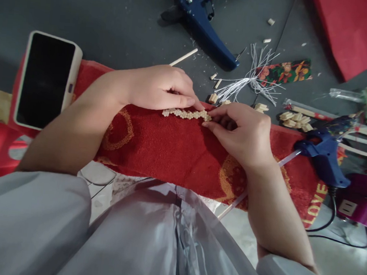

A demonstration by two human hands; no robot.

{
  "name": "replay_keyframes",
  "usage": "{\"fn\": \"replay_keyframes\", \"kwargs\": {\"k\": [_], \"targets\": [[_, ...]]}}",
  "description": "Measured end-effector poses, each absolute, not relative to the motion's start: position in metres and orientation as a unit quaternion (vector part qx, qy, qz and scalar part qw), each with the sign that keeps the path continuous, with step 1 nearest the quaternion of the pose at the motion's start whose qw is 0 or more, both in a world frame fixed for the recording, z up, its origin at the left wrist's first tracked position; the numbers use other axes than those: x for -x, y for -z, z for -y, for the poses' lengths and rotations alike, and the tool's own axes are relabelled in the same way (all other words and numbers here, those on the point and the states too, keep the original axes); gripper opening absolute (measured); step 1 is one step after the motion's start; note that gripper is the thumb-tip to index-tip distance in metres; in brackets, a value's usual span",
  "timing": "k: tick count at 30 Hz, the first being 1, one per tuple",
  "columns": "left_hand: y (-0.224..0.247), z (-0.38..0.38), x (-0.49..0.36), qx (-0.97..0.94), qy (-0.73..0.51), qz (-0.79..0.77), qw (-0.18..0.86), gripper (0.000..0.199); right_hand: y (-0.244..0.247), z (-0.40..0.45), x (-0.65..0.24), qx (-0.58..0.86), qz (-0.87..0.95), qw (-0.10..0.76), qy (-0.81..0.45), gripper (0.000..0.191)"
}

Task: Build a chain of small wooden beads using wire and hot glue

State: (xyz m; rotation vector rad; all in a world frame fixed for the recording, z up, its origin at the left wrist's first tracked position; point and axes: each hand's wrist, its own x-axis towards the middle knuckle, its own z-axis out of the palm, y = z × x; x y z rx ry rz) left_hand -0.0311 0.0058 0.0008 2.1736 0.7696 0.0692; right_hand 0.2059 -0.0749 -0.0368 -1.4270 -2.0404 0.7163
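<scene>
A narrow, knobbly strip of small cream pieces lies along the top edge of a red towel. My left hand rests over its left and middle part, thumb and fingertips closed along the strip's upper side. At the right end, my right hand pinches the strip between thumb and forefinger; its other fingers are curled under. Beyond the hands lie a bundle of thin white wires and some short cream stick bundles. A thin pale stick pokes out behind my left hand.
A blue-handled cutter lies at the back. To the right are a blue glue gun with a cord, a pile of cream pieces and a purple box. A white-framed device stands left; red paper lies back right.
</scene>
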Motion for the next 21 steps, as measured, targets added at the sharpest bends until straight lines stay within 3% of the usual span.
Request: {"fn": "replay_keyframes", "kwargs": {"k": [21], "targets": [[0.016,-0.014,0.038,-0.872,-0.051,-0.261,0.412,0.039,0.037,0.073,-0.207,0.524,0.759,0.263,-0.284,0.005]]}}
